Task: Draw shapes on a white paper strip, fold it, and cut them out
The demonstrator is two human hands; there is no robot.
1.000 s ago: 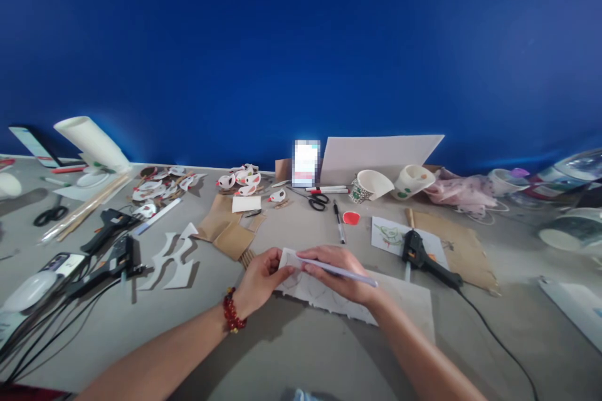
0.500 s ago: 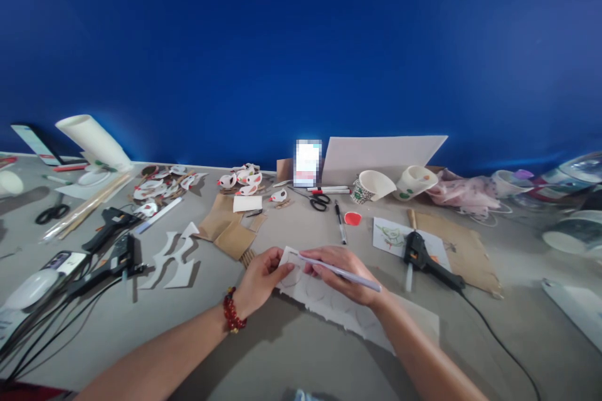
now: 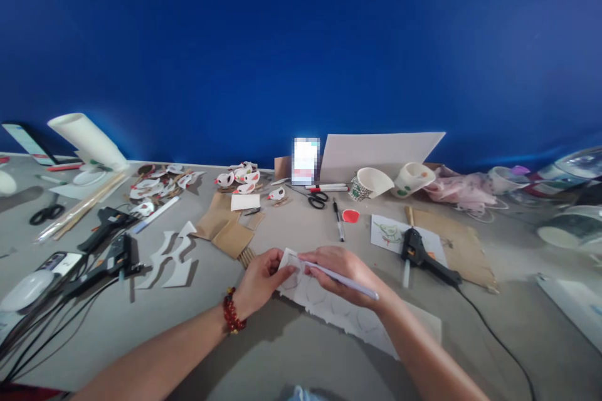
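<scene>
A long strip of white paper (image 3: 336, 310) with a ragged lower edge lies slanted in front of me, marked with several faint drawn curves. My left hand (image 3: 266, 277) pinches its upper left end between thumb and fingers; a red bead bracelet circles that wrist. In my right hand (image 3: 345, 272) is a slim pale-lilac pen (image 3: 343, 279), its tip over the paper close to my left thumb. My right forearm covers part of the strip's right side.
To the left lie curved white paper cutouts (image 3: 176, 263), glue guns (image 3: 115, 257) and cables. Brown cardboard pieces (image 3: 232, 235), small paper birds (image 3: 247, 182), black scissors (image 3: 318, 199) and a black pen (image 3: 338, 219) sit farther back. Another glue gun (image 3: 423, 254) rests at right, near paper cups (image 3: 374, 183).
The view has shifted slightly, so things sit a little farther left. My right hand and the pen have barely moved; my left hand keeps its pinch on the paper.
</scene>
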